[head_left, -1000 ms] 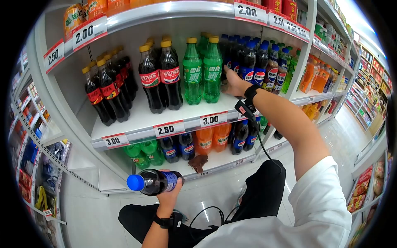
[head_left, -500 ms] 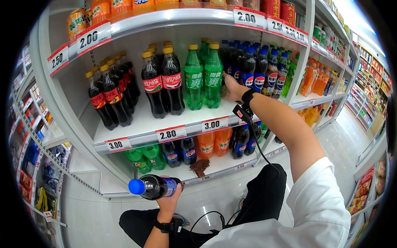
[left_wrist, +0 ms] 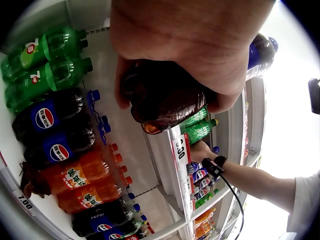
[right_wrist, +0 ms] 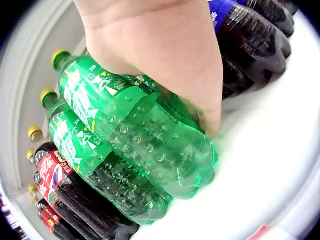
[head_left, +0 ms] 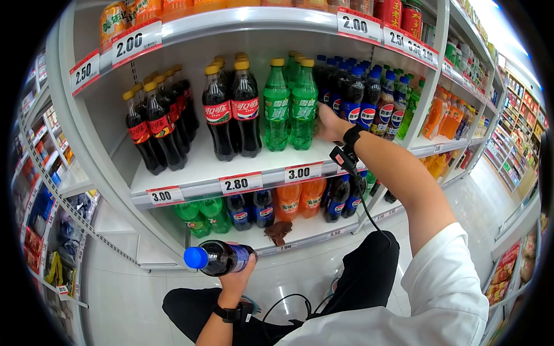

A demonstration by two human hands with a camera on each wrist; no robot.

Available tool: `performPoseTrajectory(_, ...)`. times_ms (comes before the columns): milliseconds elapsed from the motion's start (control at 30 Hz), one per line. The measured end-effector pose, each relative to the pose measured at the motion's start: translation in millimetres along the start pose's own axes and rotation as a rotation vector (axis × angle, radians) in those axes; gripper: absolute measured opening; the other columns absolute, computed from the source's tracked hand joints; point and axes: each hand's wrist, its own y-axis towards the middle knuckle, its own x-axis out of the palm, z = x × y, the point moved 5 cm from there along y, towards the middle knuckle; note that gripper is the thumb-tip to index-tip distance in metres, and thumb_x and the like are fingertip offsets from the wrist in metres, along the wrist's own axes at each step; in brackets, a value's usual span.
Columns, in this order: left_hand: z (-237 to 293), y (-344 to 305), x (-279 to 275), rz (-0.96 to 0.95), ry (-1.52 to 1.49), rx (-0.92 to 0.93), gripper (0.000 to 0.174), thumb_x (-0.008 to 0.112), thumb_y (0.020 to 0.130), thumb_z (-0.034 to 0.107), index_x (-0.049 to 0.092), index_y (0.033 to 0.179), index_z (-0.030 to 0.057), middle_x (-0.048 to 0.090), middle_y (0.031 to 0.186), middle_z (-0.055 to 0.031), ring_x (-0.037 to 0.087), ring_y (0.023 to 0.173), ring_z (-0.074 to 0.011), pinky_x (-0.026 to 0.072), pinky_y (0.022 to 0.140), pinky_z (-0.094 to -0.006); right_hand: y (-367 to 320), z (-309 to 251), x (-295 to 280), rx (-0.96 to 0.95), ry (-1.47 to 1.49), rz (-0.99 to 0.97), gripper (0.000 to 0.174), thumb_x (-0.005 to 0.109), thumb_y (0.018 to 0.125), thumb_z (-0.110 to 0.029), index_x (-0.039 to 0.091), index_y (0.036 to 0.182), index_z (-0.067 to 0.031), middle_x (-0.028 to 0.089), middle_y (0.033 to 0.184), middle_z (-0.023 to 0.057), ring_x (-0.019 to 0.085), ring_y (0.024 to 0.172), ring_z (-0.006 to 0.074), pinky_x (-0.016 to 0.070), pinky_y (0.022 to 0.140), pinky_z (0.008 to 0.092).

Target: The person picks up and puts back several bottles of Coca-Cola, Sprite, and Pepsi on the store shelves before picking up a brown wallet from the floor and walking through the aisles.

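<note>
In the head view my left hand grips a blue-capped Pepsi bottle, tilted on its side in front of the lower shelf. The left wrist view shows fingers curled round the dark bottle, its base facing the camera. My right hand reaches onto the middle shelf, between the green Sprite bottles and the upright Pepsi bottles. From the right wrist, the hand lies against the near Sprite bottle; its fingers are mostly hidden behind it, the thumb side showing near the base.
Coca-Cola bottles stand left of the Sprite. Below, the lower shelf carries 7UP bottles, orange soda bottles and more Pepsi. A brown crumpled thing sits at its front edge. A cable hangs from the right wrist.
The head view has shifted slightly. My right hand stays beside the Sprite bottles with little movement, and my left hand keeps holding the Pepsi bottle.
</note>
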Motion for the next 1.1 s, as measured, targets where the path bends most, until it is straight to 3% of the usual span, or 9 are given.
performPoseTrajectory(167, 3, 1, 4, -0.009, -0.026, -0.067, 0.046, 0.078, 0.073, 0.005, 0.051, 0.110, 0.0032, 0.057, 0.098, -0.0051, 0.057, 0.088, -0.0144, 0.0486, 0.081, -0.0303, -6, -2, -1, 0.004, -0.048, 0.009, 0.075, 0.025, 0.097, -0.060, 0.023, 0.150, -0.0076, 0.021, 0.156, 0.0174, 0.022, 0.142, 0.0333, 0.0161, 0.116, 0.0483)
performPoseTrajectory(500, -10, 3, 11, -0.003, 0.007, -0.045, 0.046, 0.080, 0.072, 0.006, 0.052, 0.109, 0.0032, 0.056, 0.097, -0.0052, 0.056, 0.087, -0.0145, 0.0483, 0.080, -0.0303, -6, -5, 2, 0.017, -0.149, -0.061, 0.077, 0.020, 0.096, -0.062, 0.021, 0.151, -0.0076, 0.018, 0.157, 0.0179, 0.019, 0.143, 0.0344, 0.0148, 0.116, 0.0499)
performPoseTrajectory(700, -19, 10, 23, -0.027, -0.042, -0.104, 0.047, 0.081, 0.072, 0.009, 0.052, 0.109, 0.0030, 0.057, 0.095, -0.0047, 0.057, 0.086, -0.0143, 0.0485, 0.079, -0.0297, -10, -20, 10, -0.070, -0.178, 0.016, 0.074, 0.022, 0.097, -0.059, 0.025, 0.149, -0.0068, 0.025, 0.155, 0.0158, 0.024, 0.141, 0.0346, 0.0199, 0.115, 0.0512)
performPoseTrajectory(800, -19, 18, 37, -0.058, -0.077, -0.128, 0.047, 0.081, 0.072, 0.009, 0.053, 0.109, 0.0035, 0.058, 0.093, -0.0044, 0.058, 0.085, -0.0142, 0.0491, 0.077, -0.0294, 18, -21, -3, -0.057, -0.184, 0.006, 0.069, 0.028, 0.097, -0.056, 0.036, 0.144, -0.0064, 0.035, 0.150, 0.0145, 0.034, 0.137, 0.0317, 0.0256, 0.113, 0.0493)
performPoseTrajectory(867, -19, 22, 42, -0.082, -0.056, -0.090, 0.047, 0.081, 0.072, 0.009, 0.053, 0.109, 0.0035, 0.058, 0.093, -0.0047, 0.058, 0.084, -0.0144, 0.0493, 0.077, -0.0296, 35, -18, -4, -0.059, -0.109, -0.137, 0.069, 0.029, 0.096, -0.059, 0.041, 0.142, -0.0087, 0.038, 0.148, 0.0130, 0.037, 0.134, 0.0280, 0.0260, 0.113, 0.0495)
performPoseTrajectory(967, -16, 26, 48, -0.109, -0.046, -0.037, 0.048, 0.081, 0.071, 0.009, 0.053, 0.109, 0.0034, 0.059, 0.093, -0.0056, 0.059, 0.083, -0.0152, 0.0498, 0.076, -0.0299, 47, -13, -8, -0.064, -0.105, -0.163, 0.068, 0.032, 0.096, -0.059, 0.044, 0.139, -0.0085, 0.041, 0.146, 0.0127, 0.039, 0.132, 0.0285, 0.0279, 0.112, 0.0494)
performPoseTrajectory(1033, -17, 27, 52, -0.191, -0.051, -0.127, 0.048, 0.077, 0.071, 0.002, 0.049, 0.110, 0.0044, 0.054, 0.105, -0.0079, 0.055, 0.096, -0.0178, 0.0465, 0.087, -0.0330, 55, -13, -11, -0.073, -0.109, -0.185, 0.068, 0.034, 0.095, -0.060, 0.046, 0.137, -0.0083, 0.043, 0.144, 0.0123, 0.041, 0.131, 0.0280, 0.0295, 0.111, 0.0495)
performPoseTrajectory(1100, -17, 28, 55, -0.176, -0.069, -0.136, 0.047, 0.077, 0.070, 0.001, 0.050, 0.109, 0.0042, 0.054, 0.104, -0.0077, 0.055, 0.097, -0.0178, 0.0466, 0.087, -0.0331, 67, -11, -16, -0.094, -0.145, -0.257, 0.068, 0.035, 0.094, -0.060, 0.047, 0.137, -0.0088, 0.043, 0.144, 0.0119, 0.041, 0.130, 0.0276, 0.0296, 0.110, 0.0494)
